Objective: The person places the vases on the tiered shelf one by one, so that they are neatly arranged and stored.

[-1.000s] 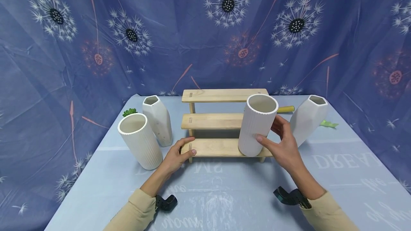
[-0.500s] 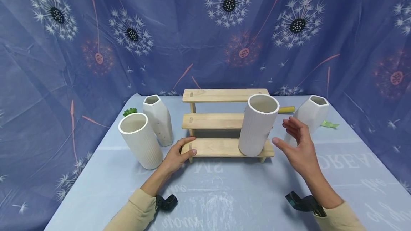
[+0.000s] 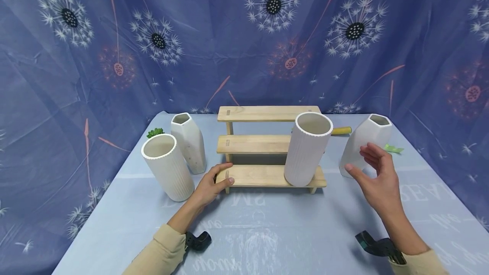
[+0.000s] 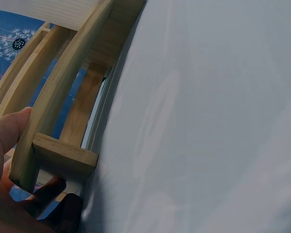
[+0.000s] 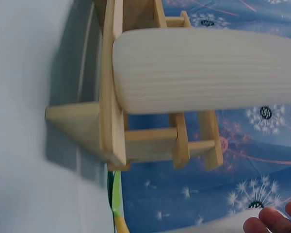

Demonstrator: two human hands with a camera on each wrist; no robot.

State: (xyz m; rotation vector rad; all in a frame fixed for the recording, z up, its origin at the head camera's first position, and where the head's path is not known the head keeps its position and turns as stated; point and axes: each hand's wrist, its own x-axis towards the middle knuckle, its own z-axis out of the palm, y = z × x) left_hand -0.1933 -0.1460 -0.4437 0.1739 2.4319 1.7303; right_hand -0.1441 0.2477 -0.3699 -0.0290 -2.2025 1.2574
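A wooden step rack (image 3: 263, 147) with three steps stands in the middle of the worktop (image 3: 267, 232). A tall white ribbed vase (image 3: 307, 147) stands on the lowest step, at its right end. The left hand (image 3: 208, 186) grips the left front corner of that lowest step, thumb on top. The right hand (image 3: 376, 179) is in the air to the right of the rack, fingers spread and loose, holding nothing.

Just behind the right hand stands a slanted white vase (image 3: 364, 145), partly hidden by the fingers. To the left of the rack stand another ribbed vase (image 3: 168, 166) and a second slanted vase (image 3: 188, 141), with a small green plant (image 3: 154, 133) behind them. A yellow thing (image 3: 341, 130) pokes out behind the rack, maybe a handle. A green scrap (image 3: 393, 148) lies far right.

The blue cloth on the worktop has upside-down white letters; I can read "DREA" only in part. A flower curtain (image 3: 244, 37) hangs behind.
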